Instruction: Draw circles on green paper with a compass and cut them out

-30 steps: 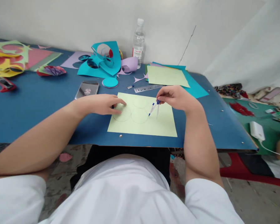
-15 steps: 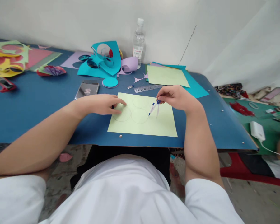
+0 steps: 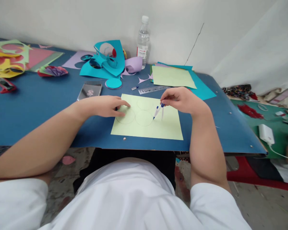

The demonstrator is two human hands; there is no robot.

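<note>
A pale green sheet of paper (image 3: 168, 127) lies on the blue table (image 3: 38, 105) in front of me, with three pencilled circles on it. My right hand (image 3: 182, 100) pinches the top of a blue drawing compass (image 3: 159, 111), whose two legs stand on the sheet right of the circles. My left hand (image 3: 105, 106) lies flat on the sheet's left edge, fingers stretched out over one circle.
Behind the sheet lie a clear ruler (image 3: 153, 89), a phone (image 3: 90, 90), a teal paper disc (image 3: 113, 83), teal and lilac paper cut-outs (image 3: 108, 62), a water bottle (image 3: 143, 40) and stacked coloured sheets (image 3: 174, 76). A green table with a white charger (image 3: 266, 134) stands at the right.
</note>
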